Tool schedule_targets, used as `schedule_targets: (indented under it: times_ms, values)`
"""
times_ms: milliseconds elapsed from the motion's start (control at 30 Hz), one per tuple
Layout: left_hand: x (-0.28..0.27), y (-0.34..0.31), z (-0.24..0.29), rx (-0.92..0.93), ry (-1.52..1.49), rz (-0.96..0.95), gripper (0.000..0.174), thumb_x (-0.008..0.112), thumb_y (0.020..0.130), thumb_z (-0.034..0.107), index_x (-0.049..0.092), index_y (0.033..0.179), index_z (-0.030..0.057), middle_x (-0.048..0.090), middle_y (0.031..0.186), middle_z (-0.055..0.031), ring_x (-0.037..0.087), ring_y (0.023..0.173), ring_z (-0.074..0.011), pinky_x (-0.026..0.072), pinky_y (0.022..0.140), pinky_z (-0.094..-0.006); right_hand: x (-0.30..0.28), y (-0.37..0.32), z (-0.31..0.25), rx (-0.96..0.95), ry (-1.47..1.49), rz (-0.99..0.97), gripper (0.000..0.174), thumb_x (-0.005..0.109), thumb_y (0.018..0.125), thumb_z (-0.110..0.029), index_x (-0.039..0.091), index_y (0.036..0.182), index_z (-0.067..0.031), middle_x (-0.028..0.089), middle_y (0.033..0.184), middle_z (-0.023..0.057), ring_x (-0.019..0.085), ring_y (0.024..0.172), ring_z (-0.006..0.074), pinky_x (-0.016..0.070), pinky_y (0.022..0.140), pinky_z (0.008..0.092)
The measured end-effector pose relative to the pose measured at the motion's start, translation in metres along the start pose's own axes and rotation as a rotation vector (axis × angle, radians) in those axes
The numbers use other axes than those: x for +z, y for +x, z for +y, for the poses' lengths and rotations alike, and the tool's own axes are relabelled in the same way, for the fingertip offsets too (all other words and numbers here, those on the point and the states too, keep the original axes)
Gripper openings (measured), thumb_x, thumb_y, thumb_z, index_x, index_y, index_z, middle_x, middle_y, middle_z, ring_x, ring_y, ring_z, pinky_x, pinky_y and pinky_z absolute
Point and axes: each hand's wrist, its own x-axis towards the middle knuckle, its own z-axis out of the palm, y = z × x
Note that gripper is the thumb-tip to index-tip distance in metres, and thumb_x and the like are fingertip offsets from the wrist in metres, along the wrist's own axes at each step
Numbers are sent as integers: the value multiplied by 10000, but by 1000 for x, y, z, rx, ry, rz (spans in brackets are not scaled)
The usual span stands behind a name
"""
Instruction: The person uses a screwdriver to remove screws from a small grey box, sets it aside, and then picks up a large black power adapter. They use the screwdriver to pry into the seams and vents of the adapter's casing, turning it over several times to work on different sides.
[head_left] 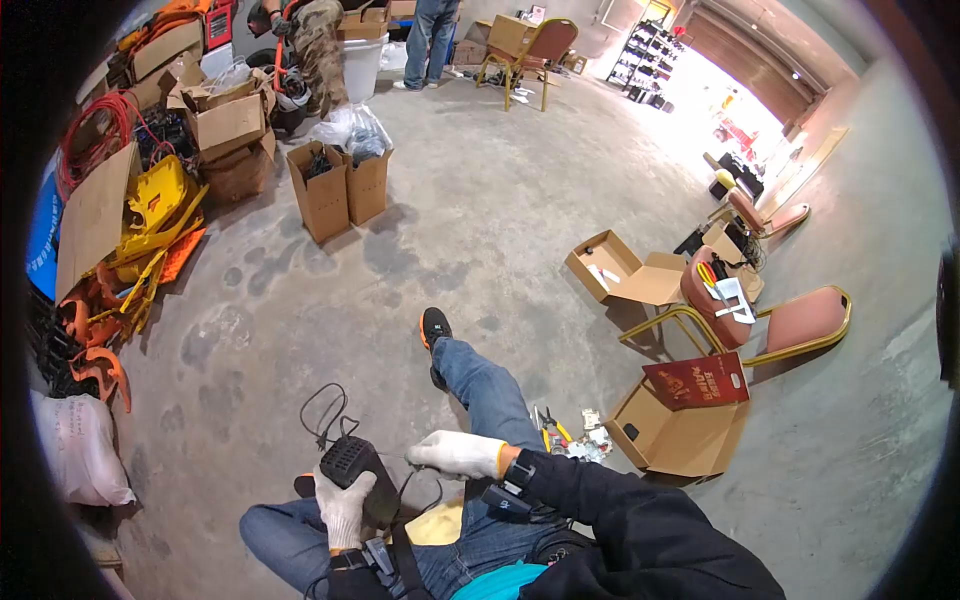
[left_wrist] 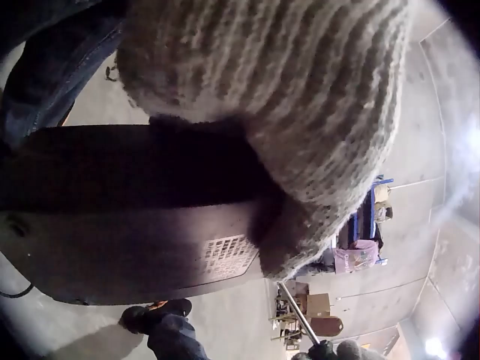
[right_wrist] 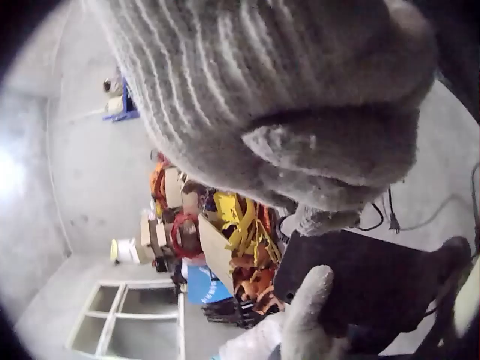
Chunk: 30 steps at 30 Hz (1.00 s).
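Observation:
A black electrical box with a slotted vent (head_left: pixel 352 456) is propped over the seated person's lap. The gloved left hand (head_left: pixel 345 508) grips it by its side, with the thumb on its dark face in the right wrist view. From the box trails a black cord ending in a plug (right_wrist: pixel 394 223). Beside it, the gloved right hand (head_left: pixel 460 454) has its fingers curled round a screwdriver (left_wrist: pixel 300 315). The thin metal shaft points at the box's side, its tip close to the left hand's fingers in the left wrist view. The right palm hides most of the handle.
Pliers with yellow handles (head_left: pixel 558 430) and small white parts lie by the right leg. Right of them stand an open carton (head_left: pixel 665 450) and a chair (head_left: pixel 805 330) with tools on its seat. Yellow plastic pieces (head_left: pixel 160 195) are heaped at left. Another person's legs (head_left: pixel 430 45) show behind.

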Motion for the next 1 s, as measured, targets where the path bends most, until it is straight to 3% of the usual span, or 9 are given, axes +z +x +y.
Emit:
schedule_targets:
  times_ms: [67, 233, 333, 433, 667, 767, 833, 867, 1000]
  values:
    - [0, -7, 18, -77, -68, -19, 676, 864, 696, 120, 615, 1310, -13, 737, 1171, -116, 713, 1045, -242, 562, 969, -360, 10, 12, 26, -520, -487, 179, 372, 551, 1026, -336, 686, 1057, 9, 713, 828, 200, 707, 694, 395, 539, 631, 517]
    - [0, -6, 5, -54, 37, -20, 675, 871, 695, 125, 617, 1306, -13, 736, 1163, -115, 712, 1042, -236, 565, 960, -354, 20, -26, -18, -263, -1061, 184, 381, 571, 1024, -333, 676, 1171, 2, 733, 1006, 280, 723, 963, 452, 567, 851, 534]
    - [3, -1, 3, -33, -88, 12, 676, 872, 693, 88, 601, 1301, -28, 735, 1177, -120, 718, 1037, -223, 579, 945, -351, 14, -6, 13, -459, -362, 378, 402, 630, 985, -378, 712, 1147, -19, 739, 908, 196, 747, 792, 316, 578, 692, 445]
    - [5, 5, -12, -17, -255, 25, 682, 869, 685, 37, 584, 1300, -39, 730, 1193, -122, 723, 1024, -211, 591, 940, -348, 3, 2, 15, 23, 477, 230, 480, 649, 996, -484, 740, 1100, -25, 642, 783, 15, 562, 615, 85, 457, 552, 272]
    - [6, 0, -5, -15, 48, 66, 668, 877, 671, 114, 615, 1271, -22, 749, 1127, -125, 726, 995, -217, 587, 916, -353, -1, -15, 0, 283, 387, 111, 450, 623, 1029, -497, 743, 1050, -63, 628, 771, -15, 514, 567, 58, 400, 480, 274]
    - [5, 4, -18, -11, -11, 57, 682, 886, 663, 145, 618, 1267, -23, 753, 1114, -134, 730, 988, -231, 585, 916, -358, 9, -6, 8, 199, 165, 9, 411, 604, 1049, -451, 748, 1079, -67, 664, 783, 44, 633, 631, 150, 486, 533, 338]
    - [6, 3, -10, -21, -8, 53, 692, 890, 660, 155, 615, 1269, -26, 753, 1113, -139, 732, 987, -239, 583, 921, -358, 16, 19, 49, -496, -491, 312, 377, 593, 1039, -379, 745, 1141, -49, 742, 923, 165, 745, 855, 330, 581, 728, 442]
    - [4, -2, 3, -58, 62, 58, 701, 892, 657, 163, 615, 1272, -26, 754, 1120, -144, 735, 991, -246, 581, 927, -361, 17, -17, 3, -274, -579, 231, 373, 583, 1015, -315, 726, 1198, -23, 746, 1125, 251, 705, 1104, 438, 553, 960, 489]
    - [4, 3, -12, -68, 84, 58, 724, 900, 647, 185, 611, 1276, -27, 756, 1134, -157, 740, 1011, -271, 580, 935, -373, 19, -17, 4, -301, -857, 251, 361, 593, 1007, -312, 734, 1189, -33, 747, 1115, 255, 703, 1117, 438, 552, 969, 498]
